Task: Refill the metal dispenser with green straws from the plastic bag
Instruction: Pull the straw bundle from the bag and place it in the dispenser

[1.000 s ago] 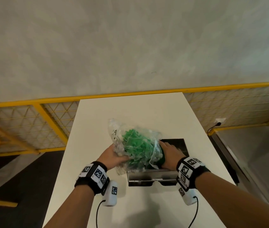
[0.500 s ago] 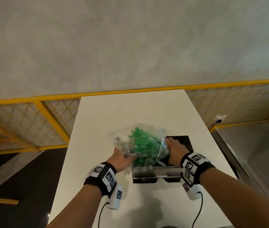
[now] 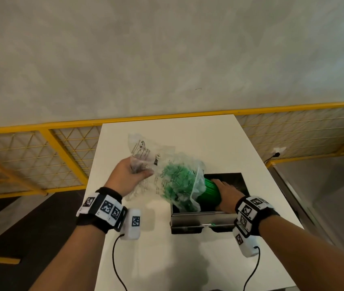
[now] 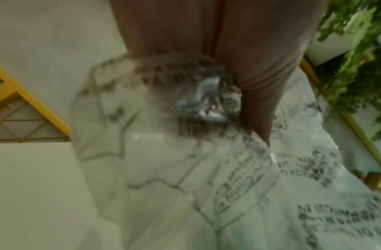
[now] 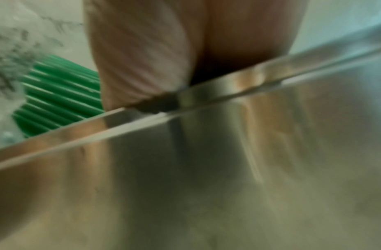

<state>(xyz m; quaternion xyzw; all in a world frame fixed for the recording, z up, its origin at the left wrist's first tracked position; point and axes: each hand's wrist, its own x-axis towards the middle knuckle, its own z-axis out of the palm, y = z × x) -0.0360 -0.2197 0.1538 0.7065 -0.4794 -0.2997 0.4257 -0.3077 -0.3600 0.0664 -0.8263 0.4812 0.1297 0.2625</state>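
A clear printed plastic bag [image 3: 162,164] hangs tilted over the table, its mouth down at the open metal dispenser [image 3: 202,220]. My left hand [image 3: 139,171] grips the bag's crumpled closed end, raised up to the left; in the left wrist view the bag [image 4: 185,160] fills the frame under my fingers [image 4: 255,71]. A thick bundle of green straws [image 3: 208,193] sticks out of the bag's mouth into the dispenser. My right hand [image 3: 223,185] grips the bundle's bare end. The right wrist view shows the straws [image 5: 61,96] just above the dispenser's front wall [image 5: 228,160].
The dispenser stands at the right side of a white table [image 3: 166,259], its dark lid [image 3: 234,179] swung open behind. A yellow mesh fence [image 3: 40,154] runs behind and to the left. Dark floor lies beyond the table's left edge.
My left hand has pulled the bag's closed end up and to the left, so the bundle's end is bare. My right hand stays on the straws at the dispenser.
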